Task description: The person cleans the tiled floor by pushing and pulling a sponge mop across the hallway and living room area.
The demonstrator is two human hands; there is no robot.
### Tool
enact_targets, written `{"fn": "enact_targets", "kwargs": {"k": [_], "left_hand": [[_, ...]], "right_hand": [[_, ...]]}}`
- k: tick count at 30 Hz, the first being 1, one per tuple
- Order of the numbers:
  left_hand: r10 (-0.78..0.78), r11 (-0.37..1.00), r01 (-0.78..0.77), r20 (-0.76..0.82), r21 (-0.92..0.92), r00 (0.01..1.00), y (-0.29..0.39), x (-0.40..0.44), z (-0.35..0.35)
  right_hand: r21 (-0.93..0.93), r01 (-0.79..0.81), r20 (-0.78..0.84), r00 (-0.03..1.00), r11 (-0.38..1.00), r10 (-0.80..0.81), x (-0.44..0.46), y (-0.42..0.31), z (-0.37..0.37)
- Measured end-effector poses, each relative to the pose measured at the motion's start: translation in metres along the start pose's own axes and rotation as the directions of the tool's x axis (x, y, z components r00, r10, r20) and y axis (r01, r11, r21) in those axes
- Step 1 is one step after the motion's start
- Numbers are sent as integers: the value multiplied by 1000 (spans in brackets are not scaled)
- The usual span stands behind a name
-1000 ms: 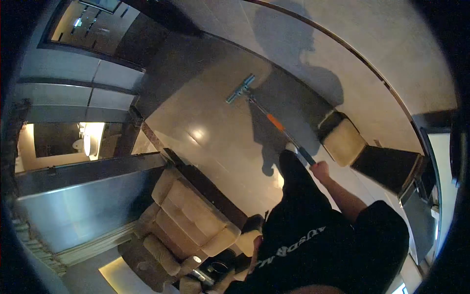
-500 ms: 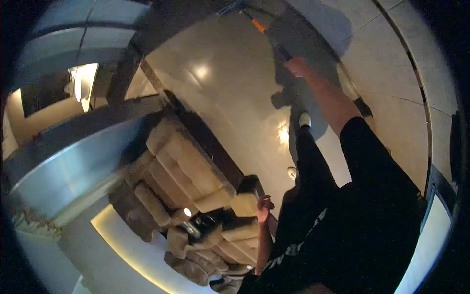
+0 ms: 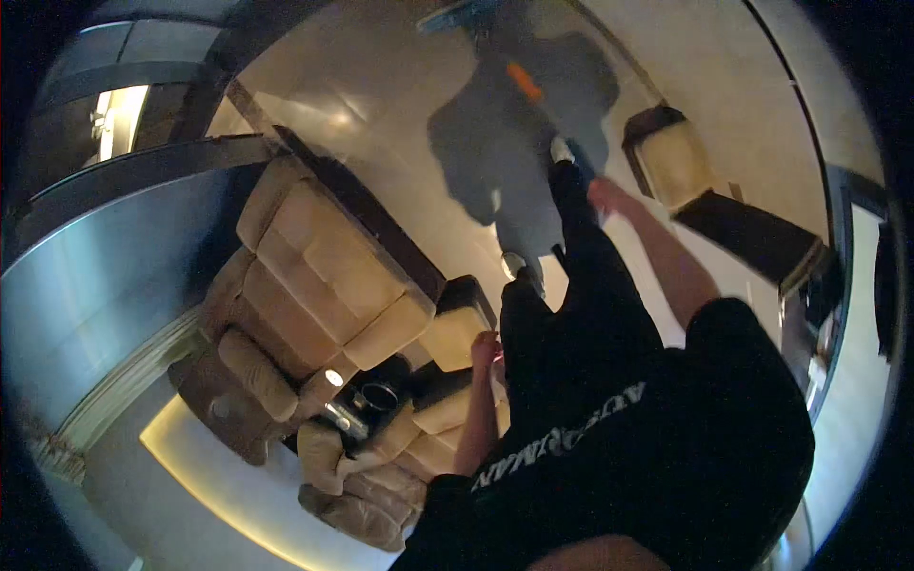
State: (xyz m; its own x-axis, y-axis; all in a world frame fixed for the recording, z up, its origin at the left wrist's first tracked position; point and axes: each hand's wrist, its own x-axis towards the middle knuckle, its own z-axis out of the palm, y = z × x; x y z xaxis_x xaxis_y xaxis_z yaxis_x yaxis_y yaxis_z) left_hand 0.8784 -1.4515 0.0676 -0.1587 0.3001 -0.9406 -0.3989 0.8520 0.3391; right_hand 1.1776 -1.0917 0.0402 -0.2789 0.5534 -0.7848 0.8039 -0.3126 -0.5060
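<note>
The mop (image 3: 524, 81) has a blue-green head (image 3: 462, 17) and an orange band on its pole. The shirt (image 3: 705, 428) is black with pale grey lettering across the front; the trousers (image 3: 609, 314) are black too, the shoes (image 3: 563, 149) off-white. Left, the sofa (image 3: 333, 276) is tan, shading to brown, beyond a yellow-glowing edge (image 3: 181, 462). Right, the chair (image 3: 676, 164) pairs a cream seat with dark trim. The floor (image 3: 390, 76) is greyish beige, the shadow (image 3: 466, 124) charcoal.
</note>
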Motion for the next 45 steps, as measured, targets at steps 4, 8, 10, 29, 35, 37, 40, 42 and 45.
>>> {"fn": "enact_targets", "kwargs": {"k": [4, 8, 10, 29, 35, 37, 40, 42, 45], "left_hand": [[-232, 943, 236, -44, 233, 972, -53, 41, -95], [-128, 992, 126, 140, 28, 982, -95, 69, -130], [-75, 996, 87, 251, -36, 965, -124, 92, -122], [-256, 808, 359, 271, -467, 928, -414, -46, 273], [-320, 797, 385, 214, -465, 923, -407, -61, 268], [-321, 818, 321, 84, -477, 943, -381, -60, 267], [-270, 809, 270, 78, -522, 960, -333, -35, 265], [-204, 791, 236, 120, -565, 972, -291, -6, 265], [-161, 765, 211, 137, -609, 977, -226, 36, 260]], "right_hand": [[144, -142, 66, 989, 979, 134, -128, 29, 114], [267, -200, 146, 975, 943, 165, -248, 73, 157], [284, -246, 82, 969, 927, 232, -301, 94, 168], [182, -279, 29, 960, 943, 279, -628, 346, 338], [719, -68, -295, 871, 692, 393, -629, 312, 355], [685, -11, -393, 837, 729, 382, -607, 297, 352], [681, 62, -509, 756, 729, 411, -564, 251, 327], [607, 108, -582, 735, 787, 349, -525, 229, 305], [585, 139, -626, 704, 799, 336, -463, 177, 268]]}}
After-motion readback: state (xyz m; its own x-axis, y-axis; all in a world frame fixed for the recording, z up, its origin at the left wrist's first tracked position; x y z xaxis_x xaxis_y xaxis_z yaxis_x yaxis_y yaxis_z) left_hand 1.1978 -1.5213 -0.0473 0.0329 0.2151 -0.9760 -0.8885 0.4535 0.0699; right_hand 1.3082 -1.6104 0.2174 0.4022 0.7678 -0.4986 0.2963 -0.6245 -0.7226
